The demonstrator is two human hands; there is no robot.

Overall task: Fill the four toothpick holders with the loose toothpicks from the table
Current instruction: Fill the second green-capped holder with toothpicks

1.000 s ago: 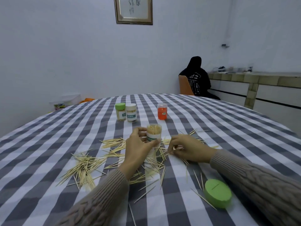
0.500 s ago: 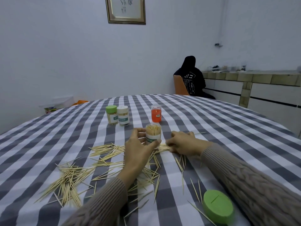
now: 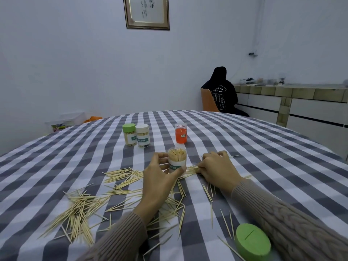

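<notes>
The round table under its grey-and-white checked cloth (image 3: 244, 147) carried everything. Loose pale wooden toothpicks (image 3: 79, 210) lay scattered across its near half. Your left hand (image 3: 160, 178) wrapped thumb and fingers around the open clear plastic holder packed with toothpicks (image 3: 177, 160), upright at centre. Your right hand (image 3: 216, 170), just beside it, pinched a small bundle of toothpicks (image 3: 192, 169) against the cloth. Three capped holders stood farther back: green-lidded (image 3: 129, 134), white-lidded (image 3: 143, 135), orange (image 3: 181, 133). A loose green lid (image 3: 252, 242) lay near your right sleeve.
</notes>
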